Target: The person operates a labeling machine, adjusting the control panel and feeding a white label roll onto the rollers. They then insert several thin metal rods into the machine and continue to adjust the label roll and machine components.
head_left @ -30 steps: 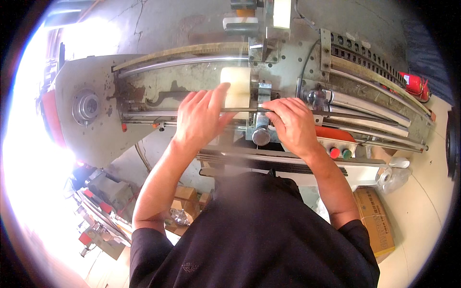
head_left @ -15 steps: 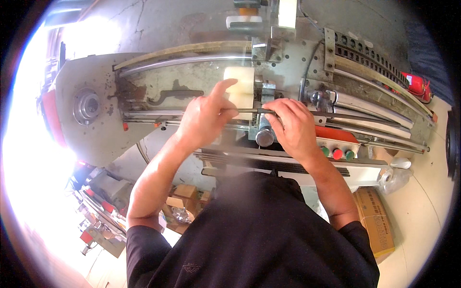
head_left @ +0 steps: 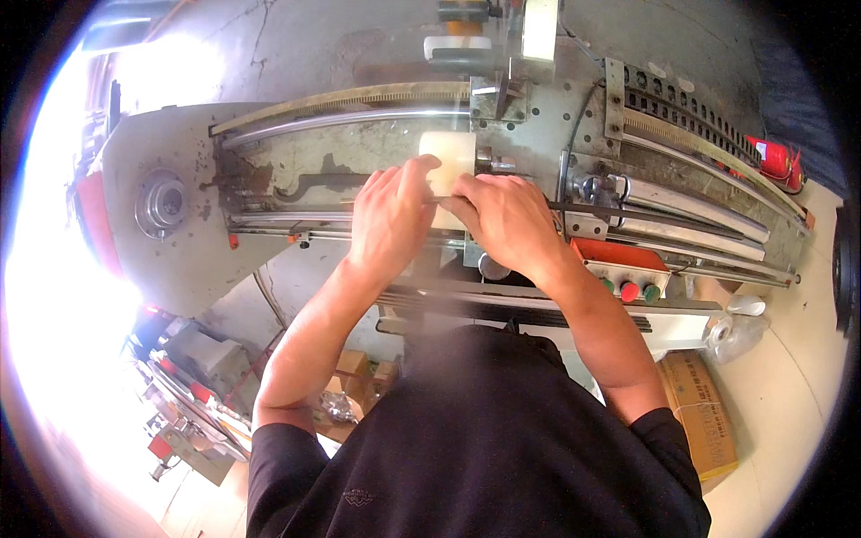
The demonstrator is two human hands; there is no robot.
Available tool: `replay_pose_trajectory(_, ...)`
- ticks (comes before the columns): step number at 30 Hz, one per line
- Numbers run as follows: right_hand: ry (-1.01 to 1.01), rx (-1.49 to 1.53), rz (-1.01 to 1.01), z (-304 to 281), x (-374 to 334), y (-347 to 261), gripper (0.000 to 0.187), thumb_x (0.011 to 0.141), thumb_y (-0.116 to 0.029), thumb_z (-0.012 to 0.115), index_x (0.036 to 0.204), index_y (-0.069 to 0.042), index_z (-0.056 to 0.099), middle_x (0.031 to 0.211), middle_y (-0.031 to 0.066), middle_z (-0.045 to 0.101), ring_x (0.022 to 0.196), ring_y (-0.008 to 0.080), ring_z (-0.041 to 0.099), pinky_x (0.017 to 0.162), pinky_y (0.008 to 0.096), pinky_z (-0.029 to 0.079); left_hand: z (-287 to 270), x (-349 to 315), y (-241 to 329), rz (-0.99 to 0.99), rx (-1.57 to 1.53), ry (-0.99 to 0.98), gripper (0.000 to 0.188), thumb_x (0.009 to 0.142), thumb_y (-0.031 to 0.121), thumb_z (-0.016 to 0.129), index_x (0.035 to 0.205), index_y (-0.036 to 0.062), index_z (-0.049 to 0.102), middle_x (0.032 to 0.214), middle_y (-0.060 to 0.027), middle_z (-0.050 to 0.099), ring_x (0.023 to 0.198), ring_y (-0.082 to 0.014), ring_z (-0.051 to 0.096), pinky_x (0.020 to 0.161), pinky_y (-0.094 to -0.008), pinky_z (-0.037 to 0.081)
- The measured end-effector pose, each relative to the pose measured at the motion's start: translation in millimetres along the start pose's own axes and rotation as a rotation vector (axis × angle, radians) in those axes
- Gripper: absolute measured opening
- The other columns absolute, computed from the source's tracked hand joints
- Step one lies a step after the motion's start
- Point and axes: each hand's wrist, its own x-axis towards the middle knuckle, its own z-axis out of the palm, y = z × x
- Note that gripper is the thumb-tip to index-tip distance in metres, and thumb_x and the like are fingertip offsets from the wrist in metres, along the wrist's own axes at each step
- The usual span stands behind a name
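A long dark rod (head_left: 655,216) lies lengthwise over a metal machine bed. My right hand (head_left: 513,220) is closed round it, fingers pointing left and thumb underneath. Just left of that, my left hand (head_left: 390,215) has its fingers bent and pinched on the rod's thinner part, the two hands nearly touching. Behind my fingertips stands a cream-coloured block (head_left: 447,148), partly hidden by them. A round metal knob (head_left: 492,266) shows below my right wrist, and the clamp above it is mostly covered by my hand.
At the machine's left end is a round metal chuck (head_left: 165,208). A red-topped control box (head_left: 621,260) with coloured buttons sits right of my right forearm. Polished rails (head_left: 332,123) run along the bed. A cardboard box (head_left: 700,412) and a fire extinguisher (head_left: 777,163) stand at the right.
My right hand has slid left along the rod, off the clamp area, up to my left hand. My left hand has shifted slightly right, its raised index finger now curled down.
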Motion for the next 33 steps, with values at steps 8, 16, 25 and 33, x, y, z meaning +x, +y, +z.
replay_pose_trajectory(8,0.134,-0.114,-0.101,1.0,-22.6,11.9,0.018,0.090,-0.022,0.071,0.095,-0.006,0.067,0.087,0.0123,0.070,0.085,0.0347,0.068,0.076,0.0456,0.052,-9.2,-5.4,-8.8,-0.098,-0.099,-0.215,0.051,0.083,0.005,0.076,0.128,0.0066,0.051,0.087,-0.0097,0.069,0.076,-0.0309,0.067,0.070,-0.0405,0.054)
replay_pose_trajectory(16,0.026,-0.069,-0.063,-45.6,-69.6,32.3,0.023,0.083,-0.017,0.079,0.099,-0.007,0.068,0.090,0.0091,0.070,0.080,0.0309,0.066,0.073,0.0399,0.050,-48.8,-24.4,4.5,-0.166,-0.184,-0.421,0.073,0.086,0.030,0.079,0.145,0.0072,0.042,0.079,-0.0110,0.067,0.065,-0.0281,0.066,0.062,-0.0374,0.051)
replay_pose_trajectory(25,0.240,-0.151,-0.120,-24.4,-49.7,49.5,0.020,0.086,-0.010,0.075,0.105,-0.005,0.071,0.094,0.0101,0.071,0.088,0.0314,0.066,0.080,0.0405,0.051,-48.6,-22.1,-59.5,-0.167,-0.050,-0.222,0.026,0.090,0.024,0.074,0.109,0.0076,0.066,0.084,-0.0102,0.068,0.073,-0.0321,0.065,0.067,-0.0406,0.051)
replay_pose_trajectory(33,0.355,-0.115,-0.104,-8.2,-37.9,56.1,0.022,0.088,-0.008,0.073,0.110,-0.006,0.074,0.107,0.0092,0.074,0.097,0.0285,0.067,0.088,0.0397,0.052,-26.2,-16.2,-79.5,-0.209,0.052,-0.105,0.017,0.086,0.018,0.076,0.096,0.0080,0.066,0.092,-0.0072,0.069,0.087,-0.0320,0.065,0.075,-0.0424,0.052)
